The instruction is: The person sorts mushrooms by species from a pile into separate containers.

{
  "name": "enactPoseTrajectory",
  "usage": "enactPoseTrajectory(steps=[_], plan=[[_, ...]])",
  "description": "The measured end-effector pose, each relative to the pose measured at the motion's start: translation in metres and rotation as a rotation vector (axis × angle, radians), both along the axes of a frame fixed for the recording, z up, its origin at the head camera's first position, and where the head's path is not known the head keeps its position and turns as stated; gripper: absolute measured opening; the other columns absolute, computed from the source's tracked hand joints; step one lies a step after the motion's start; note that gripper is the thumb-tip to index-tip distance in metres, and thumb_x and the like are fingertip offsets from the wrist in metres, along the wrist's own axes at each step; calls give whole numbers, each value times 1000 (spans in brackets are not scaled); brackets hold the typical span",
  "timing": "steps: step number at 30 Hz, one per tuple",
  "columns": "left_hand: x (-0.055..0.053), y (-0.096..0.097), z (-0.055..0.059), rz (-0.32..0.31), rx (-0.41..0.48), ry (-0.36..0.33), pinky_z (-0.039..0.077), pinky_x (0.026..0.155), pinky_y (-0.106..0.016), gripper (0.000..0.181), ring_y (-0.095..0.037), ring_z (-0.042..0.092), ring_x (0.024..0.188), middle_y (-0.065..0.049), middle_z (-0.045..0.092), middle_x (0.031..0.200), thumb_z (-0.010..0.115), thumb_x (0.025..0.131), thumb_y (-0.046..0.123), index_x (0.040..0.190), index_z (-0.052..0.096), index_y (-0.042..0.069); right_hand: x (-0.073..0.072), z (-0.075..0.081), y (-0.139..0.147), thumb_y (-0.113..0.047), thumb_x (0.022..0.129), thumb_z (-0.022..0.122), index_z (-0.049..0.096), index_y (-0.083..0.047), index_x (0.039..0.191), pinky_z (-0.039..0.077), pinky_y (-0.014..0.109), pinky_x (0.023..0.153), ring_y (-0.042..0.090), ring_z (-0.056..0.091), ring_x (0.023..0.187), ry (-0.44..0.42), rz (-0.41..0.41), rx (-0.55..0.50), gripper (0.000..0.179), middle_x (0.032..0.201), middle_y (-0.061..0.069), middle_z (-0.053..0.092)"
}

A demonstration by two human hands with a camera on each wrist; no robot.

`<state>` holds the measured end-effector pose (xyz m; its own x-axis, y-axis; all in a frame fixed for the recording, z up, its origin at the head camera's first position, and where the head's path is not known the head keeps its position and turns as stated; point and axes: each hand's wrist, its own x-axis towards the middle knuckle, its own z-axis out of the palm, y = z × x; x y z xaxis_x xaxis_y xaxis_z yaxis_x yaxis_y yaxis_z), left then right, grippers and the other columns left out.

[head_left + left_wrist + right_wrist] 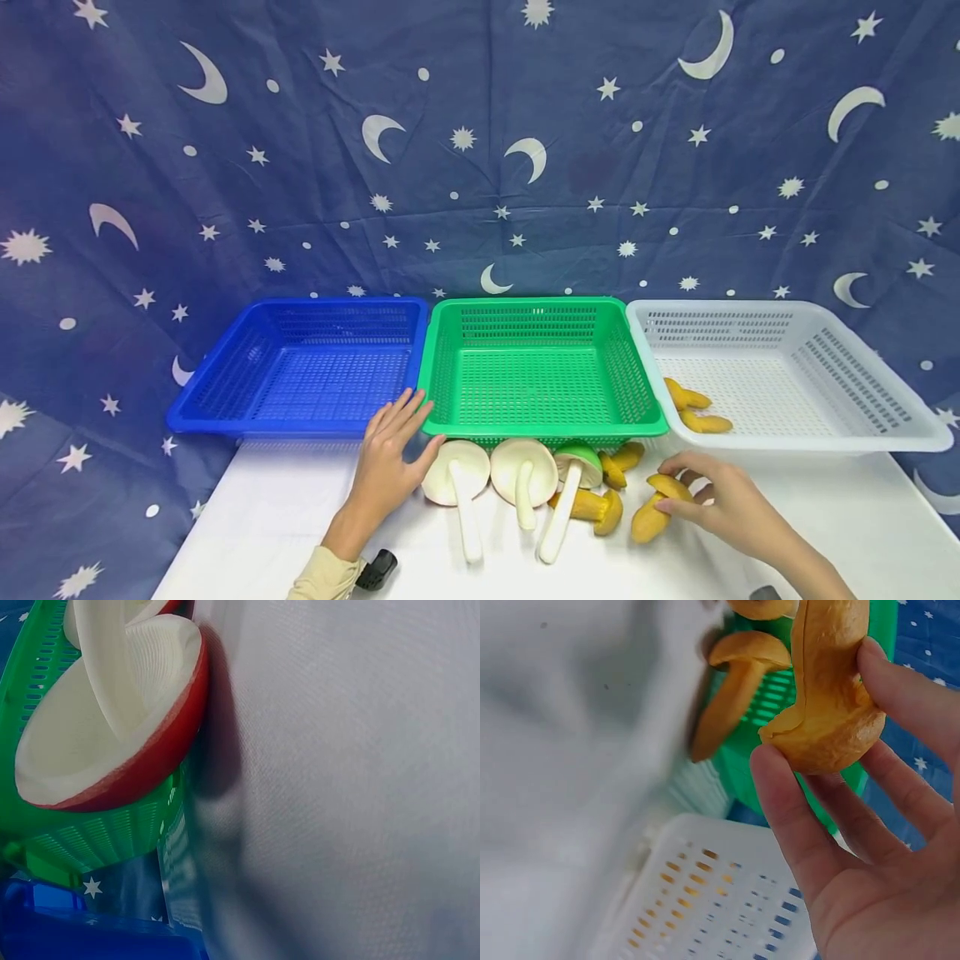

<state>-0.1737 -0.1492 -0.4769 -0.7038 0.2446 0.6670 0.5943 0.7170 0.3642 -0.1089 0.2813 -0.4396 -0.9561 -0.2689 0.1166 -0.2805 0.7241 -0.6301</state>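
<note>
Though partly under mushrooms (pixel 524 492), white tabletop (pixel 255 521) before starry blue cloth (pixel 450 50).

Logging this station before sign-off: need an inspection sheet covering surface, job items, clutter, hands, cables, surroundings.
Surface: white table, mushrooms lying on it in front of the green basket.
Job items: two red-capped mushrooms, caps' undersides showing; one green-capped mushroom; two yellow mushrooms beside it; two more yellow ones in the white basket; blue basket at left.
Clutter: nothing seen.
Left hand: fingers extended, holding nothing, near a red-capped mushroom; contact unclear.
Right hand: pinches a yellow mushroom by its cap.
Cables: nothing seen.
Surroundings: dark blue backdrop with moons and stars, wrinkled, behind the baskets.
</note>
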Motion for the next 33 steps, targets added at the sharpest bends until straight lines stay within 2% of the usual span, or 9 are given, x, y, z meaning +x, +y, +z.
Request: enactPoseTrajectory(steps=[12, 19, 33], plan=[[-1, 0, -2, -1, 2, 1, 23, 112, -46, 50, -32, 44, 129, -13, 54, 134, 72, 82, 30, 123, 63, 2, 2, 31, 6, -40, 72, 79, 66, -22, 98, 53, 21, 61, 4, 57, 80, 35, -42, 27, 34, 94, -13, 63], [0, -2, -2, 5, -1, 9, 23, 111, -47, 50, -32, 44, 129, -13, 54, 134, 72, 83, 31, 123, 63, 2, -3, 43, 14, -31, 70, 83, 66, -20, 97, 53, 21, 59, 3, 57, 78, 163, -30, 35, 33, 94, -10, 65], [0, 0, 0, -2, 7, 12, 23, 111, -47, 50, -33, 44, 128, -14, 54, 133, 72, 82, 30, 122, 63, 2, -17, 68, 36, -22, 67, 87, 67, -20, 96, 51, 14, 59, -1, 57, 76, 304, -77, 58, 35, 93, -6, 66]])
